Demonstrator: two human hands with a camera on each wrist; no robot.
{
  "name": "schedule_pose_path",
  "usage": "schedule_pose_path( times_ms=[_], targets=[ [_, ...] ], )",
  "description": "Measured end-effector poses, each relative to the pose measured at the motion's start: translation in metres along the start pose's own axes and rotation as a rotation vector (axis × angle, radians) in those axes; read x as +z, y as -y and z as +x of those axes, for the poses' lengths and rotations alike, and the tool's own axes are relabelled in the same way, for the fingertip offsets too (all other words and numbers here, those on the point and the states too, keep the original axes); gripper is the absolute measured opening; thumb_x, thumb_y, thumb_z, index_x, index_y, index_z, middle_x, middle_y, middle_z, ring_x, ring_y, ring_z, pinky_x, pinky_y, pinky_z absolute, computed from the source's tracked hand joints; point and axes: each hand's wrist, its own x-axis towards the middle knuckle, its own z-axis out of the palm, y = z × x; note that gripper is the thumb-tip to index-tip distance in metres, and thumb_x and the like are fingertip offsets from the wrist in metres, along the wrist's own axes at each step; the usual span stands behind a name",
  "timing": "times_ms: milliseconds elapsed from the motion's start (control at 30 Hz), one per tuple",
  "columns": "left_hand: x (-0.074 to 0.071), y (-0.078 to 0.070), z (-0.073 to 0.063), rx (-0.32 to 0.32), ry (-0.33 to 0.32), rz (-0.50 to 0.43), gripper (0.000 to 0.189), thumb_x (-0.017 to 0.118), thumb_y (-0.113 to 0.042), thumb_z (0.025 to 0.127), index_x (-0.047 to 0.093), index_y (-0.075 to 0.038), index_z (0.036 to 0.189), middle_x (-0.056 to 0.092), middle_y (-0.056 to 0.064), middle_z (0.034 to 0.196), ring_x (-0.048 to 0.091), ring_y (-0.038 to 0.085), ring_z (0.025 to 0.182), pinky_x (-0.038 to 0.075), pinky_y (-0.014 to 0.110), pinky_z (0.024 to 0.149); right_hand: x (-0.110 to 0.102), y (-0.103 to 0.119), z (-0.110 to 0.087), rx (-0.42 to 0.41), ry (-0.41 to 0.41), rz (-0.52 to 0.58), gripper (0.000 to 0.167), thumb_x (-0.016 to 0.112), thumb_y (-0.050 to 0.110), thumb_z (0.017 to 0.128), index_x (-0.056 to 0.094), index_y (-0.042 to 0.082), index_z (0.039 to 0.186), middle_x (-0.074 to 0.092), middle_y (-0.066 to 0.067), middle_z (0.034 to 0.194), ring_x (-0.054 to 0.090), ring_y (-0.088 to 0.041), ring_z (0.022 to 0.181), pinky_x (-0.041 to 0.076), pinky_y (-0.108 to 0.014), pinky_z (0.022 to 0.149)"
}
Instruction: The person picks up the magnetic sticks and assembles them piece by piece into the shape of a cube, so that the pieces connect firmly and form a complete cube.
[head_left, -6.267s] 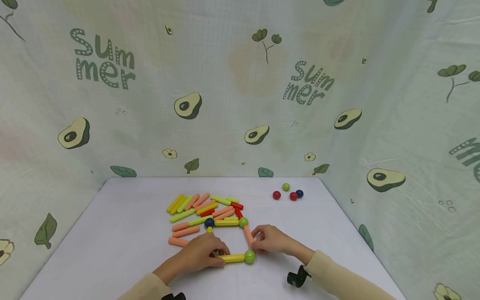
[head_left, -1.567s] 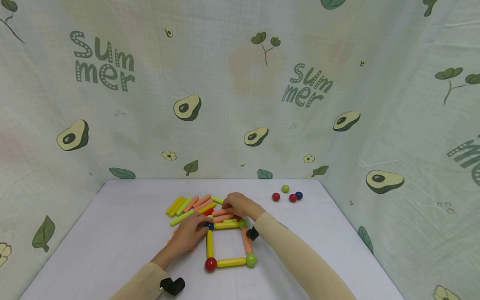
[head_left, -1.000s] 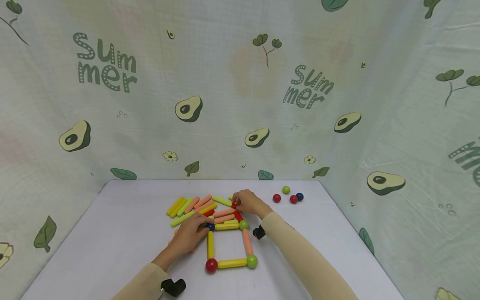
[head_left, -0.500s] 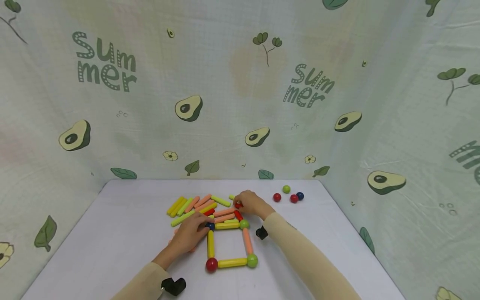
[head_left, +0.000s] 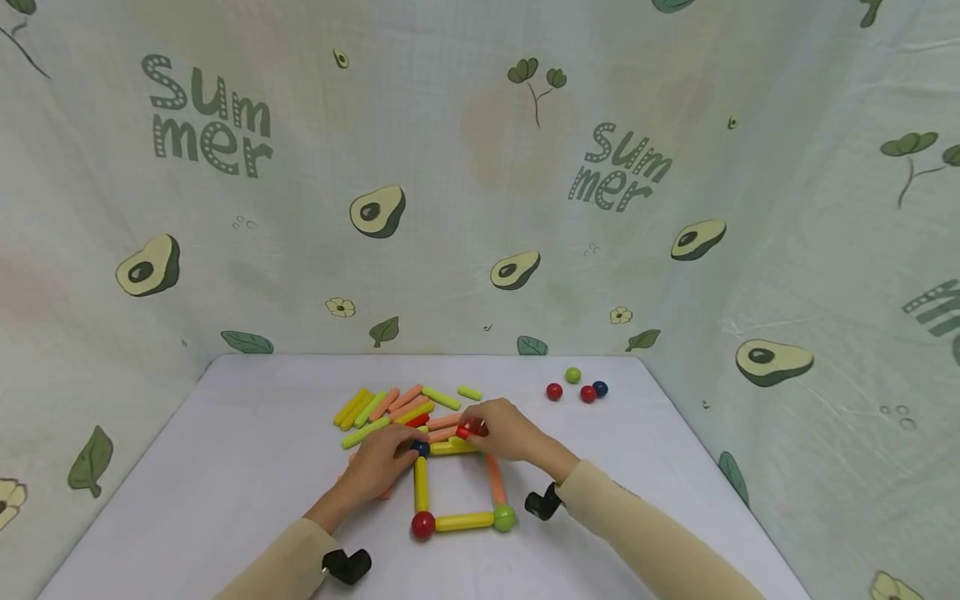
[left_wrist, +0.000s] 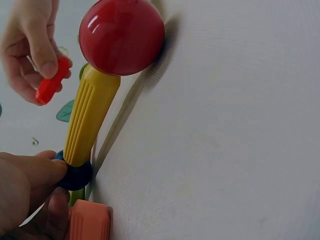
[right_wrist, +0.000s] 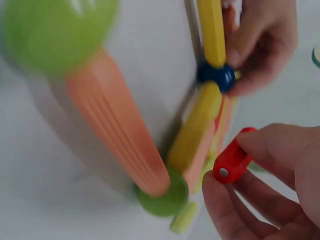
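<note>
A person's right hand [head_left: 506, 429] pinches a short red rod [right_wrist: 234, 157] over the middle of a white table [head_left: 225, 467] as the left hand [head_left: 378, 462] grips a blue ball [head_left: 422, 450], partly hidden by the fingers. The blue ball marks the far left corner of a square [head_left: 465, 522] of yellow and peach rods. Seen from the head, the right hand covers the square's far right corner, a green ball [right_wrist: 162, 197] visible from the right wrist. The left-wrist view cuts off a red ball [left_wrist: 121, 37] at the top and a peach rod [left_wrist: 90, 220] below. Toward the far edge, left of centre, spreads a pile of rods [head_left: 383, 405], partly blocked by both hands. Four loose balls [head_left: 588, 394] sit near the far right corner; the table's near edge falls out of frame.
</note>
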Motion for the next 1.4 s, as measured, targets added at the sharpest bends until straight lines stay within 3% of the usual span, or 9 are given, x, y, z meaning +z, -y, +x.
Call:
schedule_pose_path(
  times_ms=[233, 400, 500, 800, 1167, 1300, 1400],
  targets=[
    [0.000, -0.002, -0.001, -0.002, -0.002, 0.012, 0.027, 0.082, -0.005, 0.093, 0.079, -0.019, 0.116, 0.074, -0.001, 0.120, 0.066, 0.025, 0.119, 0.053, 0.050, 0.106, 0.030, 0.017, -0.009, 0.050, -0.006, 0.085, 0.017, 0.079, 0.011, 0.096, 0.076, 0.010, 0.114, 0.076, 0.002, 0.093, 0.062, -0.003, 0.076, 0.054, -0.019, 0.073],
    [0.000, -0.002, -0.001, 0.004, 0.005, 0.017, 0.027, 0.082, -0.003, 0.092, 0.078, -0.019, 0.115, 0.073, -0.002, 0.114, 0.067, 0.021, 0.110, 0.056, 0.046, 0.102, 0.041, 0.022, -0.006, 0.074, -0.024, 0.106, 0.016, 0.081, 0.011, 0.095, 0.076, 0.008, 0.110, 0.075, 0.003, 0.094, 0.062, -0.003, 0.080, 0.055, -0.019, 0.076],
    [0.001, -0.001, 0.000, 0.010, 0.000, 0.009, 0.027, 0.082, -0.004, 0.092, 0.078, -0.019, 0.115, 0.074, -0.002, 0.116, 0.067, 0.022, 0.113, 0.055, 0.047, 0.104, 0.046, 0.023, -0.004, 0.069, -0.025, 0.102, 0.016, 0.082, 0.011, 0.094, 0.076, 0.008, 0.108, 0.075, 0.003, 0.094, 0.062, -0.003, 0.080, 0.055, -0.019, 0.077],
    [0.000, 0.001, 0.000, 0.018, -0.022, -0.003, 0.027, 0.082, -0.004, 0.092, 0.079, -0.020, 0.114, 0.074, -0.002, 0.120, 0.065, 0.027, 0.123, 0.051, 0.053, 0.109, 0.054, 0.029, 0.003, 0.044, -0.073, 0.036, 0.012, 0.084, 0.015, 0.093, 0.077, 0.009, 0.101, 0.073, 0.007, 0.084, 0.059, 0.000, 0.070, 0.051, -0.016, 0.068],
    [-0.002, -0.002, 0.000, 0.021, -0.019, 0.016, 0.026, 0.082, -0.004, 0.092, 0.079, -0.019, 0.112, 0.074, -0.003, 0.114, 0.066, 0.022, 0.113, 0.054, 0.049, 0.105, 0.053, 0.028, -0.004, 0.102, -0.045, 0.134, 0.018, 0.085, 0.013, 0.091, 0.076, 0.009, 0.106, 0.073, 0.005, 0.089, 0.061, -0.005, 0.077, 0.054, -0.018, 0.073],
    [-0.004, -0.004, 0.002, 0.059, 0.016, 0.044, 0.023, 0.084, -0.011, 0.092, 0.080, -0.019, 0.113, 0.074, 0.000, 0.121, 0.064, 0.024, 0.121, 0.052, 0.051, 0.107, 0.054, 0.027, -0.007, 0.107, -0.058, 0.133, 0.017, 0.086, 0.014, 0.090, 0.076, 0.009, 0.103, 0.070, 0.007, 0.085, 0.058, -0.004, 0.073, 0.053, -0.019, 0.070],
    [-0.005, -0.007, 0.004, 0.127, 0.061, 0.058, 0.021, 0.085, -0.017, 0.092, 0.081, -0.019, 0.112, 0.074, 0.000, 0.122, 0.062, 0.026, 0.127, 0.053, 0.051, 0.105, 0.055, 0.026, -0.008, 0.101, -0.079, 0.142, 0.017, 0.087, 0.014, 0.090, 0.076, 0.010, 0.101, 0.071, 0.007, 0.085, 0.058, -0.003, 0.073, 0.053, -0.019, 0.068]
  ],
)
